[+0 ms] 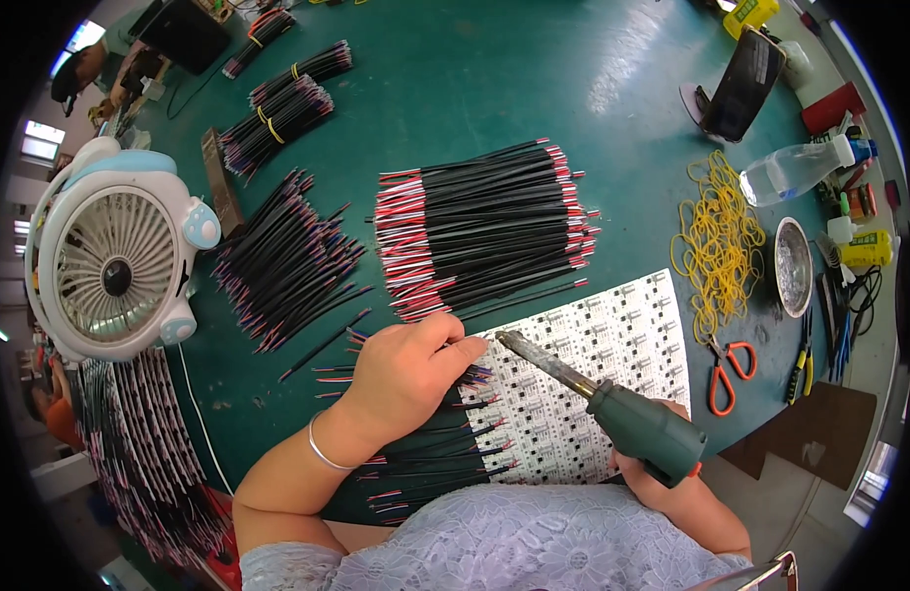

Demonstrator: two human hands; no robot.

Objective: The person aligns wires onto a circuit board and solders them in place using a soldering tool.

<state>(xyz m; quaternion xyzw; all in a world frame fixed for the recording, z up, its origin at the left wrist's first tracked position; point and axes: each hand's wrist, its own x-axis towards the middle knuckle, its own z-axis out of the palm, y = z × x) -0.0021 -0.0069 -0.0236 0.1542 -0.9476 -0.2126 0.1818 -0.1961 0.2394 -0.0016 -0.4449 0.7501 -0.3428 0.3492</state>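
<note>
My left hand is closed in a pinch at the upper left edge of a white circuit board panel. The thin wire between thumb and finger is mostly hidden by the hand. In my right hand is a green soldering gun, its metal tip just right of my left fingertips, over the board. Its body covers most of that hand's fingers. Black wires with coloured ends lie along the panel's left edge, below my left hand. Beyond the panel rests a wide row of black wires with red and white ends.
A white and blue fan stands at left, near a wire pile and tied wire bundles. To the right are yellow rubber bands, orange-handled scissors, a metal bowl, a bottle and a phone. Wired boards hang lower left.
</note>
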